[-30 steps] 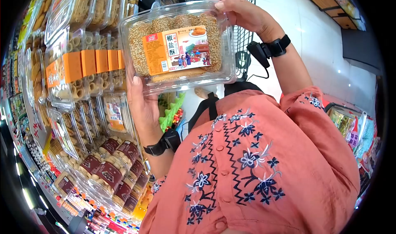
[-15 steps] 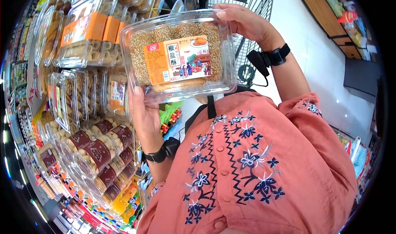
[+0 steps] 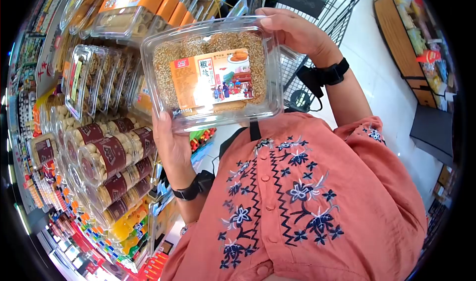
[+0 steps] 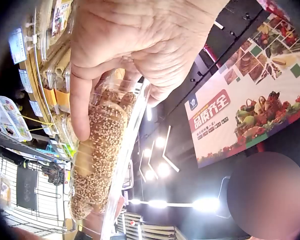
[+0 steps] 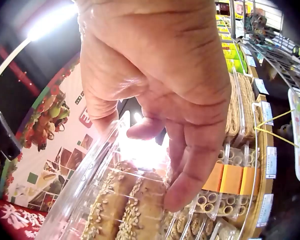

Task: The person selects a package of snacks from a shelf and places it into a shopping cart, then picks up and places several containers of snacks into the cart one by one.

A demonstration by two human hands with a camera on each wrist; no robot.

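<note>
Both hands hold a clear plastic box of sesame-coated pastries point(image 3: 210, 78), tilted with its orange and white label facing up at the head camera. My left hand point(image 3: 172, 147) grips the lower left corner, thumb on the front. At the upper right corner my right hand point(image 3: 297, 33) pinches the rim, thumb in front and the other fingers partly hidden behind. In the left wrist view, fingers point(image 4: 81, 107) curl over the end of the box point(image 4: 105, 145). The right wrist view shows fingers point(image 5: 182, 175) bent round the box's edge, with sesame pastries point(image 5: 122, 205) inside.
On the left, a shelf holds stacked clear boxes of snacks point(image 3: 96, 78) and round tubs with maroon labels point(image 3: 106, 154). A black wire shopping cart point(image 3: 342, 8) stands beyond the box. To the right is a wooden display stand point(image 3: 396, 38) on a pale tiled floor point(image 3: 367, 83).
The head view has turned: the shelf goods have shifted upward and the cart to the right. Both hands keep their hold on the box, and glare now covers part of its label.
</note>
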